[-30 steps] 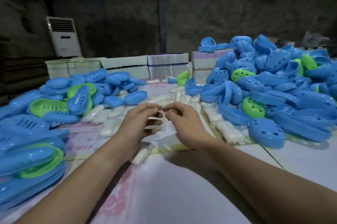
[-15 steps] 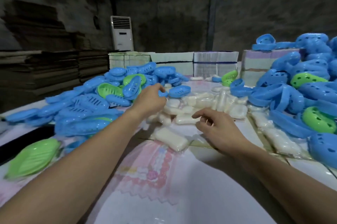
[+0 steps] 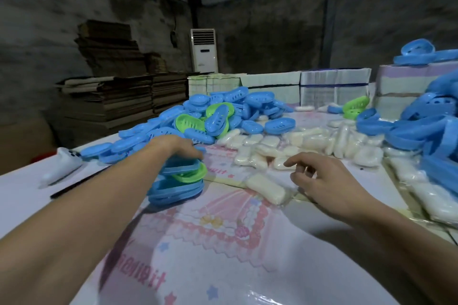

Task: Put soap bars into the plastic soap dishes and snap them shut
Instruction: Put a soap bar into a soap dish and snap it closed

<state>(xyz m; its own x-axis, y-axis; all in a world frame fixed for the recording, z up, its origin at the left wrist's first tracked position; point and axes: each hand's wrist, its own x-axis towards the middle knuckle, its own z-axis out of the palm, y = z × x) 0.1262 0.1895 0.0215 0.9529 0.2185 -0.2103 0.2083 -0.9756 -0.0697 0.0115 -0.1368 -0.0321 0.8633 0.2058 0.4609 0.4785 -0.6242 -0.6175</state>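
Note:
My left hand (image 3: 177,147) lies on top of a small stack of blue and green soap dishes (image 3: 178,185) left of centre, its fingers curled over the far edge of the top blue soap dish (image 3: 182,167). My right hand (image 3: 322,177) hovers with loosely bent fingers, holding nothing, just right of a wrapped white soap bar (image 3: 266,187) that lies on the patterned table cover (image 3: 223,242). Behind it sits a heap of wrapped soap bars (image 3: 304,143).
A large pile of blue and green dishes (image 3: 218,113) fills the back left, and another blue pile (image 3: 426,131) the right. A white object (image 3: 62,163) and a dark stick (image 3: 79,183) lie at the left edge. Bundled boxes (image 3: 334,86) line the back.
The view has swung left. My left hand has come down from the far dish pile onto the near stack of dishes. My right hand has stayed beside the wrapped soap bar.

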